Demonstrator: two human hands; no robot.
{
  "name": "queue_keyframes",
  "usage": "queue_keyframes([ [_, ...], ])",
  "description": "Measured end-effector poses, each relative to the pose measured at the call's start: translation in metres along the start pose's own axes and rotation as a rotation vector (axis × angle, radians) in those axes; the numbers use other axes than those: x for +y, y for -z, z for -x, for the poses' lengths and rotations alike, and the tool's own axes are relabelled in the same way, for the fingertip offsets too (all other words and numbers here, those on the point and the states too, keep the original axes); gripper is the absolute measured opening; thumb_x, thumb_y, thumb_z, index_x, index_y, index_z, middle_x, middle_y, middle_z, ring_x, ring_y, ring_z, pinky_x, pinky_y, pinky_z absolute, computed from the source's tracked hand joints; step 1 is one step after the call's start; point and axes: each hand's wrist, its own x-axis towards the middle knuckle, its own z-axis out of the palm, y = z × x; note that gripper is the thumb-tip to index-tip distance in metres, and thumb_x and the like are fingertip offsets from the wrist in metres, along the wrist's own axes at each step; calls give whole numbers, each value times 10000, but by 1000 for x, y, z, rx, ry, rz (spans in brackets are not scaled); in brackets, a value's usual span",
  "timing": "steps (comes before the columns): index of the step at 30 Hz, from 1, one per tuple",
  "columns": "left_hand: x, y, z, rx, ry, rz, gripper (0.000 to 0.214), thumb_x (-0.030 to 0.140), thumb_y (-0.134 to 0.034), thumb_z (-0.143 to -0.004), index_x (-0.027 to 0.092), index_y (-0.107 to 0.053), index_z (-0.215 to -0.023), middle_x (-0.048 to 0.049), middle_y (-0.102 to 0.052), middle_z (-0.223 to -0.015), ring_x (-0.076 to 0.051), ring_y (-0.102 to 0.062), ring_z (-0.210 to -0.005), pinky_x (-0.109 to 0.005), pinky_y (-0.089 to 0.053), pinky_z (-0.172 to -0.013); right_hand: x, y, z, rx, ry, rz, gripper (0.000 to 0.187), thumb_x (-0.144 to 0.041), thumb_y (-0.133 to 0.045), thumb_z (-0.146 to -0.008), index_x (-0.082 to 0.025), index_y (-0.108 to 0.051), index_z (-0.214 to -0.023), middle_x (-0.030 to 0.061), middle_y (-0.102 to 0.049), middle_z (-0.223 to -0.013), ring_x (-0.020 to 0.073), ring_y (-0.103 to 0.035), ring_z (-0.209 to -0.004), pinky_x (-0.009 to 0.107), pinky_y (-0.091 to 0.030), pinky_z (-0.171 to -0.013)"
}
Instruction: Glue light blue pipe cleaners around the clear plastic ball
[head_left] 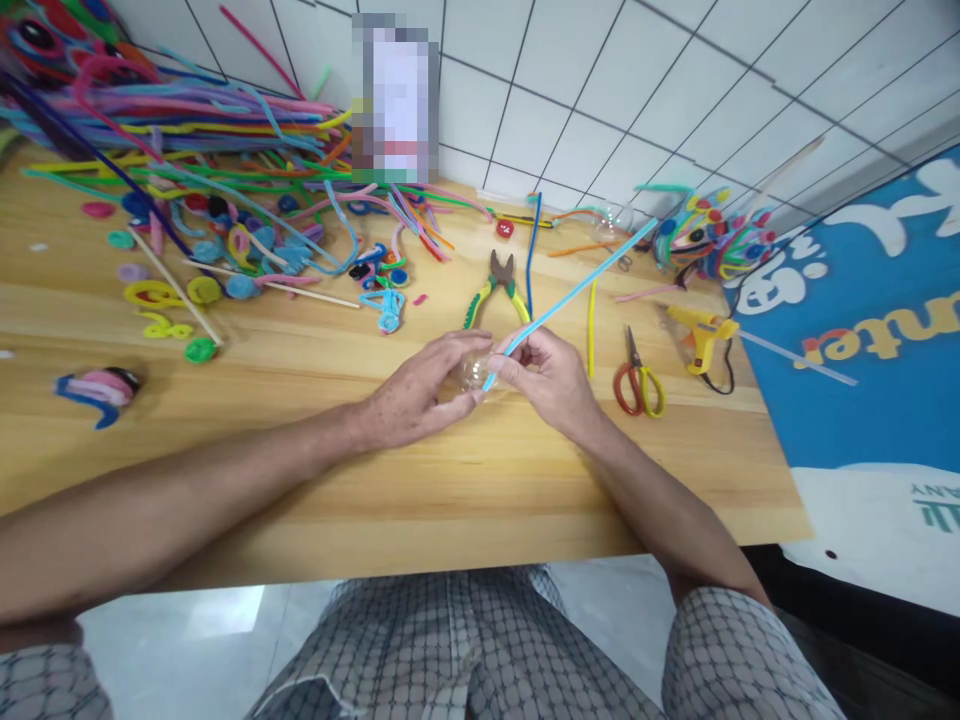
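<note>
My left hand [420, 390] curls round the left side of a clear ball [475, 374], fingers over its far side and thumb at its near side. Between the thumb and fingers of my right hand [551, 375] is a light blue pipe cleaner [585, 290]. Its lower end lies against the ball, and its long free end slants up to the right. Just beyond my hands lie pliers [501, 275] with green and yellow handles, jaws pointing away. Part of the ball is hidden by my fingers.
Scissors [636, 385] and a yellow glue gun [701, 335] lie to the right. Colourful pipe cleaners [225, 120] are heaped at the back left, with small pipe-cleaner pieces before them. Decorated balls [690, 232] stand back right. A white tiled wall [570, 90] bounds the wooden table [480, 500].
</note>
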Motion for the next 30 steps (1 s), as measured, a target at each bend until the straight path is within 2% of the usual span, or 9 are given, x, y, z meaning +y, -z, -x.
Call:
queue_keyframes([
  [6,1,1,0,0,1,24,577,292,-674,-1070,221,-493,-1613,-191,-634,-1601,-319,-614,-1523,-534,-532,-1278,1,-3,2,6,11,11,456,-662,-850,-861,-223,-728,-850,-29,-636,-747,133,-558,-678,300,-457,-658],
  [10,-2,1,0,-5,75,18,672,423,-742,-1054,208,-483,-1635,-200,-638,-1599,-326,-654,-1469,-520,-564,-1241,3,-4,2,0,18,7,412,-617,-834,-874,-222,-720,-847,-38,-607,-732,129,-545,-666,293,-441,-646],
  [14,-7,0,-1,10,104,46,602,506,-746,-1053,220,-583,-1558,-186,-679,-1558,-332,-660,-1465,-553,-564,-1238,7,-5,0,-2,8,13,359,-572,-817,-882,-226,-722,-860,-39,-605,-726,130,-537,-669,287,-436,-646],
  [18,-5,-1,-2,-19,206,116,605,546,-740,-1046,219,-608,-1537,-172,-714,-1510,-321,-724,-1364,-526,-610,-1172,9,-5,-1,7,8,-7,317,-530,-808,-863,-221,-734,-858,-44,-602,-709,127,-527,-657,280,-426,-635],
  [22,-2,-4,-2,-13,284,147,654,572,-749,-1025,196,-600,-1538,-175,-713,-1498,-319,-729,-1341,-520,-597,-1178,8,-5,-1,19,-9,-27,337,-534,-837,-822,-210,-742,-837,-43,-616,-692,129,-536,-645,283,-424,-630],
  [30,-5,-7,-9,9,261,202,642,570,-783,-976,207,-626,-1482,-167,-723,-1418,-330,-718,-1253,-527,-594,-1116,14,-5,-7,46,-95,-124,463,-620,-910,-721,-211,-719,-825,-38,-652,-696,144,-565,-660,300,-464,-664],
])
